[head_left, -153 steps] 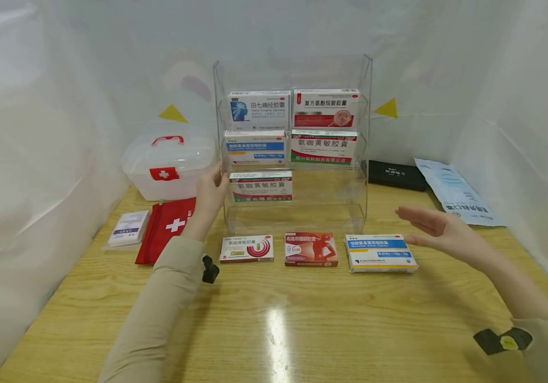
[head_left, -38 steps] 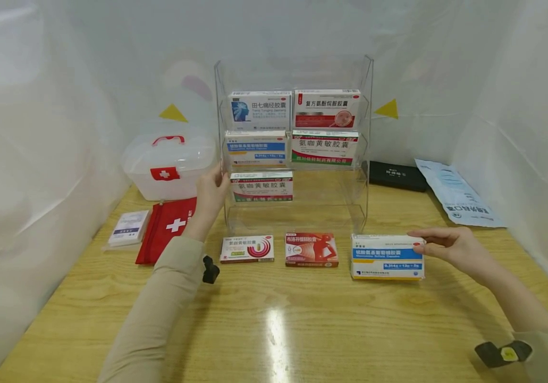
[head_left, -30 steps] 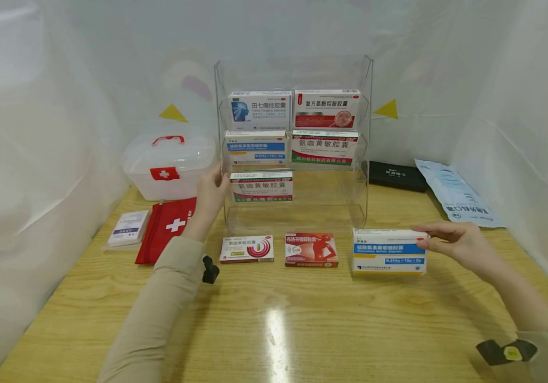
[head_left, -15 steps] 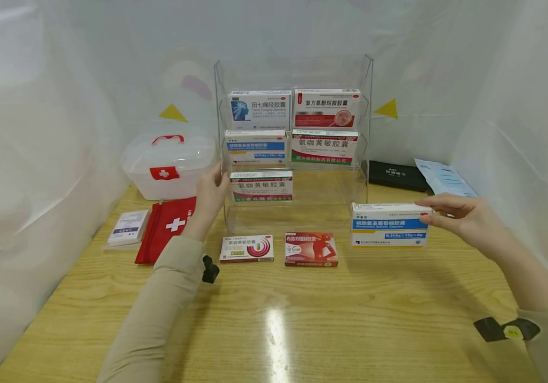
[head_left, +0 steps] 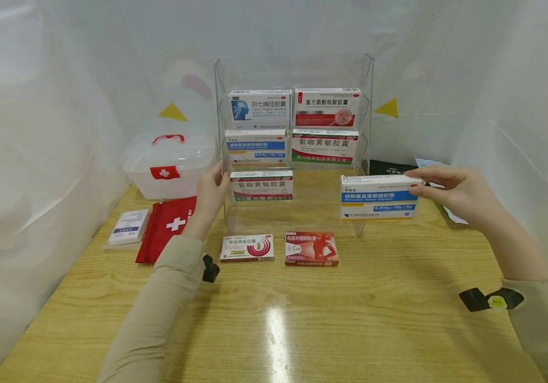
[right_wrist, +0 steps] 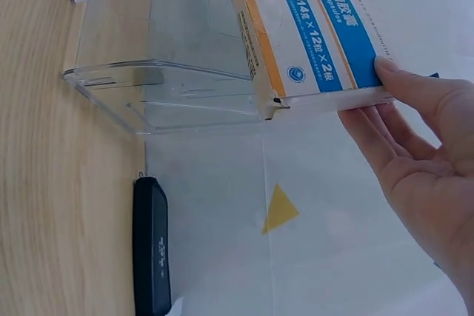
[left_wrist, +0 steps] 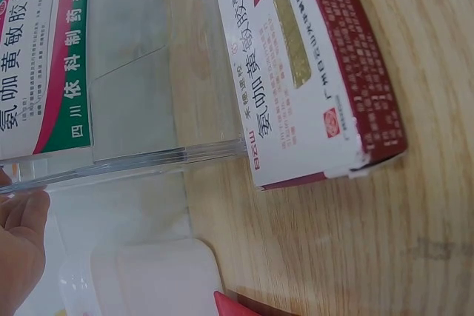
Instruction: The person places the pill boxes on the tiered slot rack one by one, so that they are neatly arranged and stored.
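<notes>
The blue-striped box (head_left: 379, 197) hid part of the black case (head_left: 390, 168) and the mask packet (head_left: 429, 162); small print on the shelved boxes was unreadable

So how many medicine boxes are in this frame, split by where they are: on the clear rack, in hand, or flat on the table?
On the clear rack: 5
In the right hand: 1, the blue-striped box
Flat on the table: 2
Total: 8

White plastic sheeting (head_left: 39, 106) (yellow triangles on it) surrounds a glossy wooden table (head_left: 274, 319).
</notes>
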### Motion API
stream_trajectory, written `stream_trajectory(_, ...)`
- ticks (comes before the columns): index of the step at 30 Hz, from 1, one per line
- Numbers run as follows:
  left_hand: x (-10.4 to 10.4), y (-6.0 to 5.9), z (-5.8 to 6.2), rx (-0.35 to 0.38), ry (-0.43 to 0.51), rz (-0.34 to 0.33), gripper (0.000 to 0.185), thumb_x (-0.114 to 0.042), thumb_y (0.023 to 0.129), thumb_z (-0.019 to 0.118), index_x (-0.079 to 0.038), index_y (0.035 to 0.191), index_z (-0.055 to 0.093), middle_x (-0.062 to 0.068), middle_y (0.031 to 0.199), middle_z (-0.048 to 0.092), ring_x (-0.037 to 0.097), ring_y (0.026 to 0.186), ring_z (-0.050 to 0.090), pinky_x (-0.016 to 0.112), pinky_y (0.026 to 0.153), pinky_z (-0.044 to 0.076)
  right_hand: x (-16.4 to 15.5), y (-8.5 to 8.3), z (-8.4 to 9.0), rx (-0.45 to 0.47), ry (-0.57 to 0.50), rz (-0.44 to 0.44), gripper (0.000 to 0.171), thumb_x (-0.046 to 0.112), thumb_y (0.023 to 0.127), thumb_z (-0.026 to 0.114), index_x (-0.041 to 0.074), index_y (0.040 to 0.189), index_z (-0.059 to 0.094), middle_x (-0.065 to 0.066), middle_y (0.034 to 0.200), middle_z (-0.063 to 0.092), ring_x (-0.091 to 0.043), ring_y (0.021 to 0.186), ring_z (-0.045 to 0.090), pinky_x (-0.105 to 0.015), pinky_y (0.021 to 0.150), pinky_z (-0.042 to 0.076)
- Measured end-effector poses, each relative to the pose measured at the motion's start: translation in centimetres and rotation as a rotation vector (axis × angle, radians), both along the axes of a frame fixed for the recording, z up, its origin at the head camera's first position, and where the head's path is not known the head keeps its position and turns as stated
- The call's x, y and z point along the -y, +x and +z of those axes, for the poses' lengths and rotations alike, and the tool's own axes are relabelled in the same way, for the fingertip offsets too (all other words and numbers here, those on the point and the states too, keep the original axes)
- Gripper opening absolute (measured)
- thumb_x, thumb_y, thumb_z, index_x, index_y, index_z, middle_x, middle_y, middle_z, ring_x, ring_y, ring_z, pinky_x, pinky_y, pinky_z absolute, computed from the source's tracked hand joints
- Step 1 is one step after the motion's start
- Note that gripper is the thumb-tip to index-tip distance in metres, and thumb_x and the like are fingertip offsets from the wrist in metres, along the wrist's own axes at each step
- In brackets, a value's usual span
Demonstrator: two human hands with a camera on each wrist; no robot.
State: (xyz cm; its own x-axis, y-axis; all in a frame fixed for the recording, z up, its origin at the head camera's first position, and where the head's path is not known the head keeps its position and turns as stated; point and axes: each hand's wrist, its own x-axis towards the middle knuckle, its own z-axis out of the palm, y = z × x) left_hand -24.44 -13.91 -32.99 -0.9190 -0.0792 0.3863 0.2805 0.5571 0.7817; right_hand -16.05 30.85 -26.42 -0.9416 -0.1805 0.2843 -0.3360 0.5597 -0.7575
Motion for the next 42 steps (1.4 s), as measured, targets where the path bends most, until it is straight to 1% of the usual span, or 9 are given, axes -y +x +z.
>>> stream_trajectory(1, 0.0, 0.0, 0.0, 0.002, 0.002, 0.000, 0.044, -0.008, 0.095, 0.048, -0.013, 0.139, 0.047, 0.017, 0.128, 0.058, 0.027, 0.103, 0.064, 0.038, 0.088, 0.055, 0.2, -0.2, 0.2, -0.006, -0.013, 0.009, 0.030, 0.008, 0.084, 0.068, 0.008, 0.114, 0.068, 0.023, 0.108, 0.062, 0.014, 0.095, 0.060, -0.003, 0.074, 0.048)
stream_trajectory(3, 0.0, 0.0, 0.1, 0.006, 0.002, 0.001, 0.044, -0.008, 0.095, 0.048, -0.013, 0.139, 0.047, 0.016, 0.129, 0.058, 0.027, 0.104, 0.064, 0.038, 0.088, 0.055, 0.5, -0.6, 0.7, -0.013, -0.027, 0.014, 0.030, 0.007, 0.084, 0.068, 0.005, 0.114, 0.067, 0.023, 0.108, 0.062, 0.013, 0.095, 0.060, -0.004, 0.073, 0.048)
stream_trajectory(6, 0.0, 0.1, 0.1, 0.012, -0.001, 0.002, 0.044, -0.009, 0.095, 0.048, -0.013, 0.139, 0.046, 0.016, 0.130, 0.057, 0.026, 0.104, 0.063, 0.038, 0.089, 0.054, 0.9, -1.1, 1.3, -0.035, -0.013, 0.011, 0.031, 0.009, 0.084, 0.069, 0.005, 0.115, 0.067, 0.024, 0.106, 0.062, 0.013, 0.095, 0.059, -0.003, 0.074, 0.047)
stream_trajectory(13, 0.0, 0.0, 0.0, 0.006, -0.006, 0.001, 0.044, -0.007, 0.095, 0.048, -0.013, 0.139, 0.047, 0.016, 0.129, 0.057, 0.027, 0.105, 0.063, 0.039, 0.090, 0.054, 1.8, -2.4, 2.0, -0.036, 0.042, -0.055, 0.035, 0.023, 0.084, 0.070, 0.013, 0.117, 0.067, 0.028, 0.107, 0.059, 0.018, 0.097, 0.053, -0.001, 0.075, 0.044)
stream_trajectory(19, 0.1, -0.2, 0.0, -0.001, -0.014, 0.008, 0.044, -0.007, 0.094, 0.049, -0.011, 0.138, 0.048, 0.017, 0.127, 0.059, 0.028, 0.105, 0.064, 0.038, 0.089, 0.055, 2.8, -3.9, 2.4, -0.069, 0.003, -0.031, 0.034, 0.021, 0.084, 0.070, 0.011, 0.116, 0.068, 0.025, 0.106, 0.061, 0.016, 0.096, 0.056, -0.003, 0.075, 0.046)
stream_trajectory(25, 0.1, -0.2, -0.1, 0.006, -0.011, 0.002, 0.043, -0.008, 0.095, 0.049, -0.012, 0.138, 0.048, 0.016, 0.127, 0.059, 0.028, 0.106, 0.064, 0.038, 0.090, 0.054, 3.9, -5.2, 2.8, -0.056, 0.020, -0.045, 0.036, 0.028, 0.083, 0.070, 0.016, 0.117, 0.068, 0.022, 0.109, 0.062, 0.014, 0.097, 0.056, -0.004, 0.074, 0.046)
stream_trajectory(33, 0.1, -0.2, -0.1, 0.018, -0.005, 0.001, 0.043, -0.009, 0.095, 0.048, -0.012, 0.138, 0.048, 0.015, 0.129, 0.058, 0.027, 0.109, 0.063, 0.038, 0.092, 0.053, 5.5, -6.7, 2.6, -0.124, 0.029, -0.017, 0.033, 0.022, 0.083, 0.071, 0.010, 0.114, 0.069, 0.022, 0.105, 0.061, 0.011, 0.094, 0.055, -0.004, 0.073, 0.048)
stream_trajectory(40, 0.1, -0.3, -0.1, 0.020, -0.002, 0.000, 0.043, -0.009, 0.095, 0.048, -0.011, 0.138, 0.048, 0.016, 0.129, 0.058, 0.027, 0.109, 0.063, 0.038, 0.092, 0.053, 6.6, -7.7, 2.1, -0.149, 0.069, 0.013, 0.030, 0.020, 0.086, 0.068, 0.009, 0.114, 0.069, 0.001, 0.113, 0.065, 0.009, 0.094, 0.054, -0.004, 0.078, 0.047)
stream_trajectory(42, 0.1, -0.3, -0.1, 0.021, -0.001, 0.000, 0.043, -0.008, 0.095, 0.048, -0.010, 0.138, 0.047, 0.016, 0.129, 0.058, 0.027, 0.111, 0.062, 0.038, 0.092, 0.053, 7.0, -7.9, 2.0, -0.155, 0.084, 0.021, 0.030, 0.019, 0.086, 0.068, 0.008, 0.114, 0.069, -0.002, 0.113, 0.065, 0.009, 0.093, 0.053, -0.005, 0.079, 0.047)
